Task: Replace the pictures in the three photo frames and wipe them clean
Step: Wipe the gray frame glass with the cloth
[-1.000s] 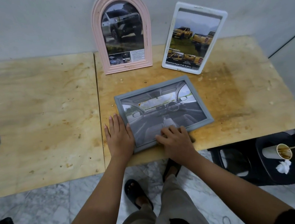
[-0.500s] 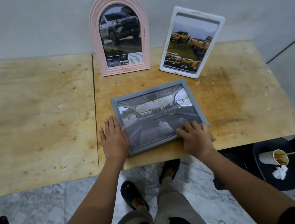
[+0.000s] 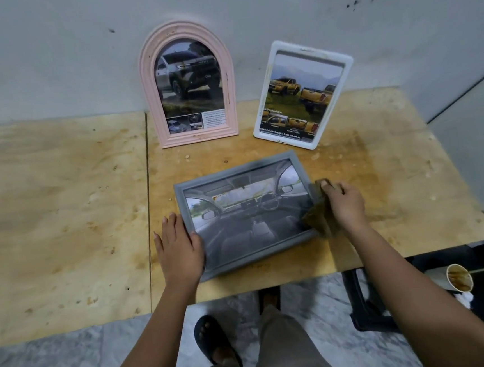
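Right hand (image 3: 346,203) slid its gripped cloth (image 3: 320,219) to grey frame's (image 3: 246,215) right edge; left hand (image 3: 179,247) lies flat opposite.

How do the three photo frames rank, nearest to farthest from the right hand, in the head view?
1. Grey frame, lying flat, its right edge beneath the right hand and cloth.
2. White frame, propped near the wall behind.
3. Pink arched frame, farther left.
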Demonstrator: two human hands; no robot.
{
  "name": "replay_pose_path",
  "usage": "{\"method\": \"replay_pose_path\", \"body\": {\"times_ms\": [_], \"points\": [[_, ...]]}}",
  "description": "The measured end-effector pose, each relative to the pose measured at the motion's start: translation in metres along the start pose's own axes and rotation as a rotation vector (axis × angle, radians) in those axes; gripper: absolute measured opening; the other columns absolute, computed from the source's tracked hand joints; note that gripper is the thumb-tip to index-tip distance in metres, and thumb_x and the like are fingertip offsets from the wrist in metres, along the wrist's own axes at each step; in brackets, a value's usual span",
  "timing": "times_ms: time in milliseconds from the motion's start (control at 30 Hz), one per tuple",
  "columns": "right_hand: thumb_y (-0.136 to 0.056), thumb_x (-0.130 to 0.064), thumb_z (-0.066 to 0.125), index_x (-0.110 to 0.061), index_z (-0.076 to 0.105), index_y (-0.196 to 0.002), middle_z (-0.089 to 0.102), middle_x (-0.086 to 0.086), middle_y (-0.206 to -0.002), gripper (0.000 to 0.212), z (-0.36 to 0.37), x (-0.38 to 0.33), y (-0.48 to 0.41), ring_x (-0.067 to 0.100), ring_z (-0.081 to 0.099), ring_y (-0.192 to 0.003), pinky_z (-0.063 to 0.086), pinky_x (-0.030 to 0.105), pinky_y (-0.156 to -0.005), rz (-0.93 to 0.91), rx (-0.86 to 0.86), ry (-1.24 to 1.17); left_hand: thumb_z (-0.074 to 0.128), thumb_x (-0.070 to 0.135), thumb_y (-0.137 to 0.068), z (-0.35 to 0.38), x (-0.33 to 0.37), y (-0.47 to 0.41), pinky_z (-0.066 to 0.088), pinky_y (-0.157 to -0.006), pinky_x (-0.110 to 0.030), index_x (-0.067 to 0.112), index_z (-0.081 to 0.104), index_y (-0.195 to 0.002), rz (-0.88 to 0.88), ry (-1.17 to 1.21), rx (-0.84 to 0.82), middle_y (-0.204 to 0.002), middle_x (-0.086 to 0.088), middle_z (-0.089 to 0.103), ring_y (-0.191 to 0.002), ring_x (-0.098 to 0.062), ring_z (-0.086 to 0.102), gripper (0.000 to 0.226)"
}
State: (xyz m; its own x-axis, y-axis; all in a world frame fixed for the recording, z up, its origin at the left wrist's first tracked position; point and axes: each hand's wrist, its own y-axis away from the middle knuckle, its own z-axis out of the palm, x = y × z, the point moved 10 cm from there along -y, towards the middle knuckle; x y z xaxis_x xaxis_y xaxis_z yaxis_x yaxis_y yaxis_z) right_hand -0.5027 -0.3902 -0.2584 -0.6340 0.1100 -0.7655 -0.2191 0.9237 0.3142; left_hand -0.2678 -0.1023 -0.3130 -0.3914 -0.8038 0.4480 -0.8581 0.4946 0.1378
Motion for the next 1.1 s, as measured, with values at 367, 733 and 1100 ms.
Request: {"method": "replay_pose_path", "body": {"times_ms": [367, 733, 1100], "points": [[-0.088, -0.021, 0.055, -0.016, 0.057, -0.119, 0.06, 0.007, -0.114, 0.031, 0.064, -0.052, -0.007, 0.028, 0.053, -0.108, 0.038, 0.037, -0.087, -0.479, 0.007, 0.497, 0.024, 0.041, -0.092, 0.01, 0.005, -0.005, 0.0, -0.116, -0.048, 0.006, 0.024, -0.147, -0.131, -0.055, 0.092, -0.155, -0.01, 0.024, -0.146, -0.026, 0.011, 0.065], [-0.095, -0.048, 0.022, -0.025, 0.016, -0.149, 0.014, 0.008, -0.157, 0.059, 0.139, -0.018, 0.007, 0.022, 0.005, -0.145, 0.0, 0.05, -0.116, -0.709, -0.247, 0.726, 0.015, 0.045, -0.091, 0.01, 0.006, -0.005, -0.001, -0.116, -0.044, 0.008, 0.027, -0.147, -0.151, -0.085, 0.123, -0.154, -0.009, 0.027, -0.145, -0.024, 0.014, 0.068], [-0.095, -0.044, 0.02, -0.005, 0.013, -0.148, 0.009, 0.017, -0.156, 0.067, 0.165, -0.027, 0.005, 0.032, 0.006, -0.145, -0.006, 0.048, -0.114, -0.505, -0.13, 0.653, 0.016, 0.04, -0.093, 0.017, 0.003, -0.007, -0.001, -0.116, -0.045, 0.01, 0.023, -0.148, -0.161, -0.122, 0.096, -0.156, -0.007, 0.022, -0.146, -0.023, 0.012, 0.063]]}}
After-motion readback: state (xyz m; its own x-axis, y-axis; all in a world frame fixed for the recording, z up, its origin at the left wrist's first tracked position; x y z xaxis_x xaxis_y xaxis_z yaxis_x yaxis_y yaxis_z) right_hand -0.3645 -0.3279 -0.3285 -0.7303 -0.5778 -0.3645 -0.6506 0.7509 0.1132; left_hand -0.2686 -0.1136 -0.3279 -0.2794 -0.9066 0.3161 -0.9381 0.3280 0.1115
